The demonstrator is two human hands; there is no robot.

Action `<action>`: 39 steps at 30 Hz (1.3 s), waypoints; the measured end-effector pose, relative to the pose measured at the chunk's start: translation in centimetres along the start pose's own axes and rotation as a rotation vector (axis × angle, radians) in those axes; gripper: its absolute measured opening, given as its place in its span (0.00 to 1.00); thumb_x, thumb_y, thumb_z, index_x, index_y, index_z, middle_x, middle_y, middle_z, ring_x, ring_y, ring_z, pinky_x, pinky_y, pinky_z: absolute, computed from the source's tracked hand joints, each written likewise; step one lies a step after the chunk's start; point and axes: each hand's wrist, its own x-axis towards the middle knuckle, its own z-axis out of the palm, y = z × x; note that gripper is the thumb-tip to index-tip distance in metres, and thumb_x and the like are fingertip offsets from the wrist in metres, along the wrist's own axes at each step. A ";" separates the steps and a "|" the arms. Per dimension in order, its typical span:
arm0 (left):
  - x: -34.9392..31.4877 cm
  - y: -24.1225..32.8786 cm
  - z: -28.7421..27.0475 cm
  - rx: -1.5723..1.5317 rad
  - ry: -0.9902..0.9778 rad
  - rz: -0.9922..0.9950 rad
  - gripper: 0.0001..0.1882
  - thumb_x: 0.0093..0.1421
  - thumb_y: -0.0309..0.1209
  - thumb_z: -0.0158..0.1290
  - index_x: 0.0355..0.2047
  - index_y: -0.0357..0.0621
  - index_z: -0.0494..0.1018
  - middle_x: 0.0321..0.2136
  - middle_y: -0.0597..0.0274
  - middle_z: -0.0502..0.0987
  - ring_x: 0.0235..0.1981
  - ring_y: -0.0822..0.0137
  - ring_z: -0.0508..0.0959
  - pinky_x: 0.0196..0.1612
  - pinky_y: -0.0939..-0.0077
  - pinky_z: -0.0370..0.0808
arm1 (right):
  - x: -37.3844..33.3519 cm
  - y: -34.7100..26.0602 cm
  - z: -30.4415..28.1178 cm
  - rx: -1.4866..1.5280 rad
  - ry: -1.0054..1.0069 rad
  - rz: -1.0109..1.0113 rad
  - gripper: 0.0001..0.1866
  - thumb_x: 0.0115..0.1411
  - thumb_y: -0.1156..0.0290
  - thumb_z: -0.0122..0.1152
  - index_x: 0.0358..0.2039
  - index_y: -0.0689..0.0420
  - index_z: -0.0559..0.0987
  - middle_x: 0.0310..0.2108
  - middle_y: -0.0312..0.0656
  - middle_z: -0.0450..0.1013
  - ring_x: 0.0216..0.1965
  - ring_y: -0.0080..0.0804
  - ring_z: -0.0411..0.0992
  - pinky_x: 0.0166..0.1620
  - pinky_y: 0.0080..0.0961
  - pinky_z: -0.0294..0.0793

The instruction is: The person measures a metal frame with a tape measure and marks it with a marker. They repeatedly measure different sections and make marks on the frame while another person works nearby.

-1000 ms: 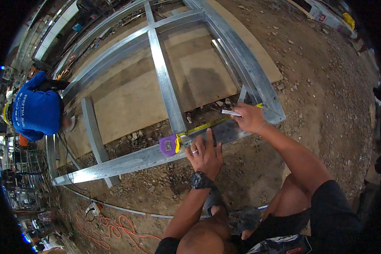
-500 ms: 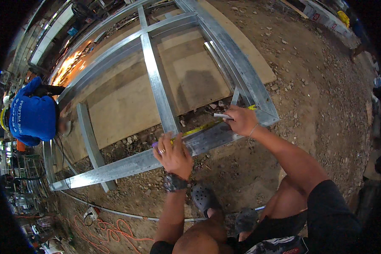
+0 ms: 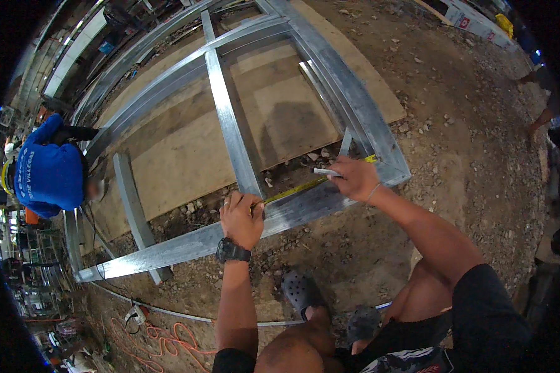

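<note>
A yellow tape measure (image 3: pixel 298 187) is stretched along the near beam (image 3: pixel 186 245) of a grey metal frame, toward the beam's right corner. My left hand (image 3: pixel 241 217) is closed around its left part, over the beam near the crossbar joint; the fingers hide most of what they grip. My right hand (image 3: pixel 353 179) pinches a white marker (image 3: pixel 327 172), its dark tip pointing left. That hand rests over the tape near the corner, and a short piece of yellow blade shows just beyond it.
Plywood sheets (image 3: pixel 174 143) lie under the frame. A person in a blue shirt (image 3: pixel 50 171) bends at the frame's left end. An orange cord (image 3: pixel 168 342) and a white outlet box (image 3: pixel 135 315) lie on the stony ground. At the right edge another person's limbs (image 3: pixel 541 118) show.
My left hand has shifted slightly left, its fingers now curled tighter. My right hand has barely moved. The bright sparks at the far left have gone, and limbs have appeared at the right edge.
</note>
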 end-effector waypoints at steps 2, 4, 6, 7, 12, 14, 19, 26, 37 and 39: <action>-0.6 -0.5 0.0 0.008 -0.001 -0.045 0.07 0.54 0.29 0.65 0.34 0.54 0.81 0.33 0.60 0.78 0.41 0.49 0.78 0.45 0.52 0.72 | 0.3 -0.7 0.3 -0.020 -0.018 0.001 0.11 0.62 0.59 0.65 0.40 0.50 0.82 0.39 0.41 0.74 0.41 0.49 0.78 0.41 0.48 0.78; -0.7 -1.2 1.5 -0.055 0.055 0.100 0.10 0.52 0.27 0.63 0.35 0.54 0.80 0.35 0.60 0.75 0.39 0.48 0.78 0.42 0.50 0.73 | -0.4 1.6 2.2 -0.101 0.205 -0.089 0.12 0.62 0.60 0.64 0.42 0.51 0.82 0.43 0.45 0.76 0.45 0.51 0.78 0.43 0.49 0.78; -0.5 -0.3 0.5 0.025 -0.011 0.007 0.11 0.51 0.25 0.62 0.35 0.54 0.79 0.35 0.60 0.75 0.38 0.48 0.78 0.41 0.49 0.73 | -0.3 0.5 1.1 -0.005 0.102 -0.061 0.13 0.63 0.60 0.64 0.44 0.51 0.82 0.49 0.48 0.77 0.50 0.52 0.77 0.47 0.48 0.79; -0.8 -0.3 -0.5 0.047 0.000 0.021 0.11 0.51 0.26 0.62 0.36 0.53 0.78 0.37 0.59 0.75 0.39 0.48 0.78 0.41 0.49 0.73 | -0.1 -0.8 0.1 0.000 -0.004 -0.020 0.13 0.63 0.60 0.64 0.44 0.51 0.82 0.50 0.48 0.78 0.50 0.52 0.77 0.47 0.48 0.79; -1.0 0.3 -0.8 0.058 -0.029 -0.022 0.12 0.54 0.31 0.62 0.40 0.54 0.79 0.42 0.59 0.76 0.48 0.49 0.76 0.52 0.45 0.70 | -0.4 -1.4 0.1 0.028 0.058 -0.011 0.10 0.61 0.60 0.65 0.39 0.50 0.83 0.41 0.46 0.77 0.42 0.54 0.79 0.41 0.50 0.78; -0.4 0.6 -0.6 0.062 -0.061 -0.002 0.15 0.55 0.32 0.62 0.43 0.54 0.79 0.43 0.59 0.76 0.51 0.49 0.75 0.57 0.43 0.67 | -0.4 0.4 0.6 -0.029 0.119 -0.086 0.10 0.60 0.58 0.66 0.39 0.48 0.84 0.40 0.43 0.76 0.38 0.53 0.79 0.39 0.51 0.78; 1.4 3.1 -0.5 0.103 -0.088 0.163 0.22 0.59 0.35 0.60 0.54 0.50 0.76 0.48 0.55 0.77 0.55 0.49 0.75 0.63 0.44 0.64 | -0.3 -1.2 -0.1 0.001 0.020 -0.015 0.13 0.62 0.57 0.65 0.43 0.48 0.84 0.41 0.41 0.76 0.41 0.50 0.79 0.41 0.49 0.78; 2.3 6.3 9.4 0.055 -0.095 0.119 0.09 0.62 0.38 0.58 0.39 0.50 0.77 0.37 0.59 0.79 0.43 0.50 0.80 0.46 0.48 0.71 | -0.5 0.5 0.9 -0.095 0.025 -0.049 0.14 0.63 0.58 0.61 0.47 0.46 0.80 0.46 0.39 0.76 0.43 0.44 0.80 0.39 0.46 0.79; 2.0 6.9 8.7 0.130 0.057 0.191 0.04 0.63 0.31 0.55 0.39 0.51 0.77 0.37 0.58 0.76 0.43 0.50 0.77 0.49 0.55 0.65 | -3.8 1.0 -1.2 0.319 0.294 -0.059 0.21 0.61 0.70 0.67 0.56 0.48 0.80 0.52 0.42 0.78 0.44 0.48 0.80 0.46 0.40 0.80; 2.1 6.8 8.6 0.040 0.038 0.174 0.04 0.63 0.30 0.55 0.39 0.50 0.77 0.37 0.58 0.76 0.43 0.50 0.77 0.50 0.55 0.65 | -5.3 3.6 -3.6 0.281 0.404 -0.049 0.17 0.62 0.72 0.66 0.53 0.51 0.81 0.49 0.42 0.79 0.41 0.47 0.80 0.45 0.39 0.79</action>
